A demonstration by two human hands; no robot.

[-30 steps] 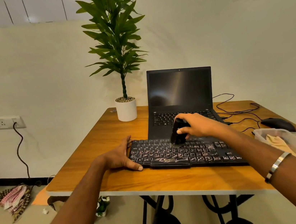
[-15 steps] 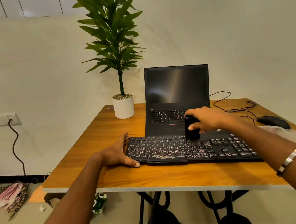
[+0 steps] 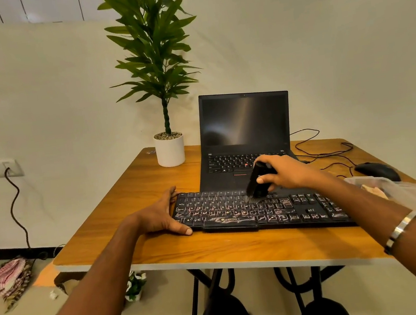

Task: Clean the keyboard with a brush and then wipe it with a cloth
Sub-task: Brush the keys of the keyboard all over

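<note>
**Brush on the keyboard's upper rows**

The right hand (image 3: pixel 287 173) grips a black brush (image 3: pixel 256 181), tilted, its bristles touching the upper key rows of the black Zebronics keyboard (image 3: pixel 258 210). The left hand (image 3: pixel 160 214) rests flat against the keyboard's 9 o'clock end, thumb on the wooden table (image 3: pixel 214 251). At the keyboard's 12 o'clock stands an open laptop (image 3: pixel 245 128), screen dark. A potted plant (image 3: pixel 169 146) sits at the laptop's 9 o'clock. At 3 o'clock of the keyboard lie a black mouse (image 3: pixel 378 170) and a clear plastic container (image 3: pixel 413 196).
</note>
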